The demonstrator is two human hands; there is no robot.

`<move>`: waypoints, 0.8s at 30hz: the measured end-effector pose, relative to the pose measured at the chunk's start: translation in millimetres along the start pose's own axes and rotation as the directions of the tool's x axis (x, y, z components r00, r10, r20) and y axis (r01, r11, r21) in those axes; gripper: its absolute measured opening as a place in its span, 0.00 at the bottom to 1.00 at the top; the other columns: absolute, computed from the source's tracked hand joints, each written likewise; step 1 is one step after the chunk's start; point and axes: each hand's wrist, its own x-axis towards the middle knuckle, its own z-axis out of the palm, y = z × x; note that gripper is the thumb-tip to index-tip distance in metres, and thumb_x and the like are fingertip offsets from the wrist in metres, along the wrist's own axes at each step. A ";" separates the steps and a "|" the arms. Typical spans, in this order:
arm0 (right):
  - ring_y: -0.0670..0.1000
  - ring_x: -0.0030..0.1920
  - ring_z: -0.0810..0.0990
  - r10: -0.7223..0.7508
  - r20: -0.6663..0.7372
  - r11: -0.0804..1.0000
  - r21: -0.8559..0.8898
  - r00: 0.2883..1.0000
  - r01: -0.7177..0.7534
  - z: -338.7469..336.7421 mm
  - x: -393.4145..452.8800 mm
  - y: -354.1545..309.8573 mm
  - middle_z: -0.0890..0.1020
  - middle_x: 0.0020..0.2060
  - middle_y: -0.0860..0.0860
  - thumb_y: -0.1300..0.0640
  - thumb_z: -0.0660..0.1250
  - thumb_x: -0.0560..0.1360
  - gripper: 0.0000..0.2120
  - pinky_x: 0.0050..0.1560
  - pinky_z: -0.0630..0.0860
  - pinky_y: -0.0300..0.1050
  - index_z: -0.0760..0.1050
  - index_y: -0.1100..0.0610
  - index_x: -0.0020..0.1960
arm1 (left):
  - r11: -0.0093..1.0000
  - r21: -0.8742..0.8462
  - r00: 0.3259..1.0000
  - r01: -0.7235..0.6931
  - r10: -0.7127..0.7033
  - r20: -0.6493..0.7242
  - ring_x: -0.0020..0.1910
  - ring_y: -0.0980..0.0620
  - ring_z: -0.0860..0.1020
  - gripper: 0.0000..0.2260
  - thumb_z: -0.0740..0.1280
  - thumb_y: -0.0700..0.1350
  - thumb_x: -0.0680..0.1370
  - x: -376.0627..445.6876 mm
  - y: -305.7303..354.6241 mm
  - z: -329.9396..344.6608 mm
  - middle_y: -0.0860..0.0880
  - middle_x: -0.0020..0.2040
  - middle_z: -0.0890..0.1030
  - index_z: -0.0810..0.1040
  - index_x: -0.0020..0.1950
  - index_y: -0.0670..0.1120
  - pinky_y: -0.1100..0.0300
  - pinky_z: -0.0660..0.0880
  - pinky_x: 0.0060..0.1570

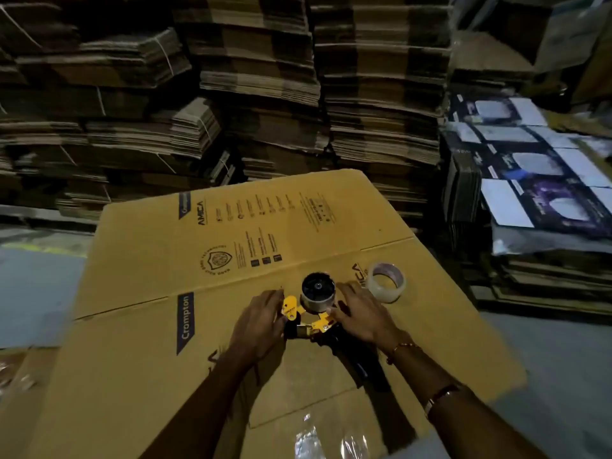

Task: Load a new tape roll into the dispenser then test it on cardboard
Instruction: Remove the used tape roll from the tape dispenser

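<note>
Your tape dispenser (309, 318) lies on its side on the flattened cardboard (231, 246), its black handle running toward five o'clock. Your left hand (260, 324) grips the yellow front end at nine o'clock of the dispenser, fingers curled round it. Your right hand (359, 314) rests at three o'clock, fingertips touching the yellow frame; whether it truly grasps, you cannot tell. A clear tape roll (386, 281) sits on the cardboard at two o'clock, just beside your right hand.

Spare tape roll (386, 281) blocks right; cardboard (139, 260) left free
</note>
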 end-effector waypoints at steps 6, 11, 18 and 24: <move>0.56 0.67 0.74 0.090 0.114 0.990 0.099 0.989 -0.101 18.8 -35.4 6.5 0.70 0.72 0.52 0.40 0.62 0.79 0.30 0.62 0.74 0.53 0.63 0.50 0.76 | 0.995 -0.100 0.999 0.020 -0.016 0.037 0.78 0.42 0.61 0.29 0.65 0.48 0.82 -27.1 7.6 24.0 0.44 0.82 0.56 0.59 0.81 0.45 0.49 0.63 0.74; 0.57 0.68 0.74 0.075 0.174 0.977 0.184 0.982 -0.107 30.5 -54.6 5.9 0.72 0.73 0.52 0.44 0.69 0.76 0.36 0.62 0.74 0.53 0.55 0.46 0.78 | 0.976 -0.212 0.999 0.039 -0.044 -0.018 0.80 0.46 0.56 0.31 0.65 0.49 0.82 -36.1 11.1 36.3 0.47 0.83 0.51 0.55 0.82 0.48 0.50 0.59 0.75; 0.57 0.65 0.77 0.134 0.155 0.920 0.348 0.979 -0.181 46.8 -58.1 -5.2 0.76 0.68 0.51 0.49 0.72 0.75 0.39 0.61 0.74 0.50 0.52 0.45 0.77 | 0.878 -0.468 0.991 0.103 -0.129 -0.023 0.80 0.48 0.58 0.31 0.69 0.43 0.80 -43.1 8.6 38.1 0.50 0.82 0.57 0.60 0.81 0.47 0.52 0.59 0.76; 0.54 0.59 0.81 0.106 0.197 0.861 0.472 0.975 -0.189 64.1 -70.7 -7.1 0.82 0.59 0.47 0.50 0.72 0.74 0.31 0.57 0.77 0.50 0.59 0.44 0.71 | 0.677 -0.708 0.930 0.202 -0.359 -0.078 0.75 0.48 0.68 0.27 0.68 0.36 0.80 -61.1 24.5 45.0 0.47 0.76 0.68 0.65 0.78 0.45 0.50 0.67 0.74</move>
